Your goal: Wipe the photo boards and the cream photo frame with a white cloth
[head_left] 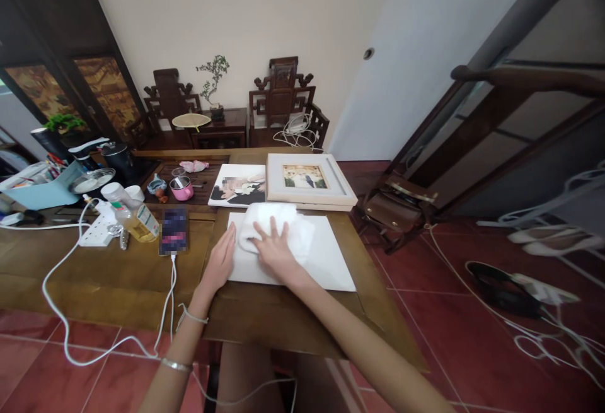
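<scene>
A flat white board (326, 255) lies on the wooden table near its front edge. On top of it is a bunched white cloth (299, 230). My right hand (274, 246) presses down on the cloth, fingers spread apart. At the board's left edge rests my left hand (222, 258), its fingers stretched out and close together against the side. Just behind the board lie a picture panel (239, 193) with a partly blurred printed image and a thick white picture frame (344, 183) holding a small photo.
Left on the table (118, 280) are a charging phone (173, 231), a bottle of yellowish liquid (142, 221), a power strip (97, 230), a pink cup (182, 189) and a blue bin (47, 189). White cables hang over the front edge. A dark wooden chair (425, 167) stands right.
</scene>
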The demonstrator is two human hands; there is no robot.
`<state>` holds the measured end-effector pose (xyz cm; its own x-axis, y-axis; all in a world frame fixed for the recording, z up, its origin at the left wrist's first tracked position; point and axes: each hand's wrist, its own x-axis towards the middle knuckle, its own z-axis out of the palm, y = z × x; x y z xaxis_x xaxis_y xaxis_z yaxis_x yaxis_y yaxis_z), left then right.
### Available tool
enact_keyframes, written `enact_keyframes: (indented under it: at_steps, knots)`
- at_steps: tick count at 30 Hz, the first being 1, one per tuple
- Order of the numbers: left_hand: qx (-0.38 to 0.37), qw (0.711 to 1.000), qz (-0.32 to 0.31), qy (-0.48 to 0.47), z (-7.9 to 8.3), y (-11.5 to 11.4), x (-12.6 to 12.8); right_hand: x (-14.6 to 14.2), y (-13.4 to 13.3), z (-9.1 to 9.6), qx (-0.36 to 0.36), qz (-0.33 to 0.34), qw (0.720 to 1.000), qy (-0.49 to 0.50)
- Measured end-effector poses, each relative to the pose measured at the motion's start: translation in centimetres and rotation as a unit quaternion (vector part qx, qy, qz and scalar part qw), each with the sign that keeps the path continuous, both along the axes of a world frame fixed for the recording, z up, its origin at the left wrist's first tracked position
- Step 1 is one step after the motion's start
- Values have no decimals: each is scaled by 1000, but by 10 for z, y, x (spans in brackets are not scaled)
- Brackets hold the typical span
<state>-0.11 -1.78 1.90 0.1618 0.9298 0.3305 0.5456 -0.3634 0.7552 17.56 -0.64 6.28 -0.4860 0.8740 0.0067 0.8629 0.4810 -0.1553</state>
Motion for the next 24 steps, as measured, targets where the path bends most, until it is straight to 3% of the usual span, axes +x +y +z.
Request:
enact_keyframes:
  at_steps: [5,7,9,13,17,20,24]
  knots:
    - [1,998,37,-55,8,-4,1,4,-56,-2,-12,189,982,24]
    - [-1,998,35,-47,7,-5,2,18,-73,1,-42,225,973,35]
    - [-4,999,24,-26,4,-5,3,34,-77,5,-68,217,973,42]
    - [-6,999,-5,49,-3,-2,4,53,-50,13,-71,135,987,45]
    - [27,996,-21,82,-7,2,3,34,-1,23,-70,56,995,43]
    - [46,995,-22,88,-3,2,2,3,29,31,-82,57,993,58]
    - [49,994,-20,94,0,2,1,-23,45,39,-80,81,991,71]
